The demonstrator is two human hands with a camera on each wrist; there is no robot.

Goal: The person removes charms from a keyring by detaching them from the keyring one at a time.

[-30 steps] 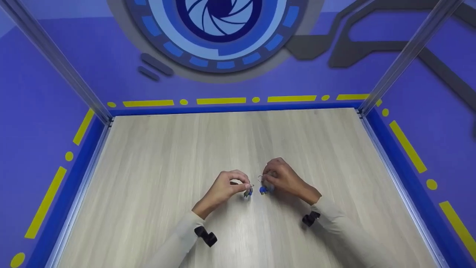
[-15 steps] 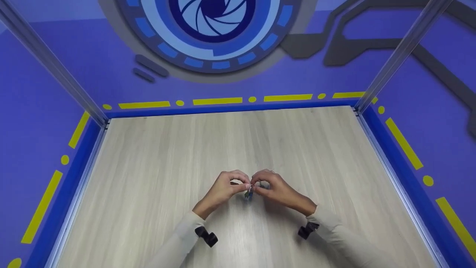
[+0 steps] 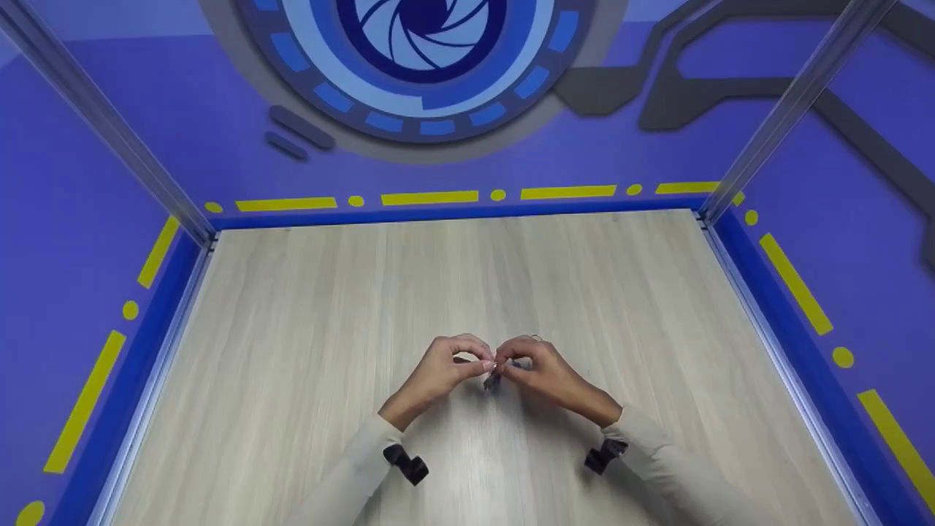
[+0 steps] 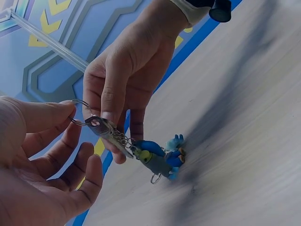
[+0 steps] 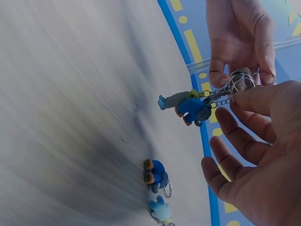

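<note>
In the head view, the left hand (image 3: 438,369) and right hand (image 3: 549,369) meet over pale wood-grain tabletop (image 3: 329,307), fingers partly hiding a small keychain (image 3: 491,382). In the left wrist view, they pinch its thin round ring (image 4: 79,123) and flat silvery metal (image 4: 113,136) respectively; rounded figures (image 4: 159,165) hang by chain. In the right wrist view, more blue figures (image 5: 159,175) show apart.

I see the left hand (image 3: 437,371) and right hand (image 3: 548,372) pinching at a small dark trinket (image 3: 492,383) above the pale wooden surface (image 3: 329,292). Blue walls (image 3: 467,177) rise around the surface.
</note>
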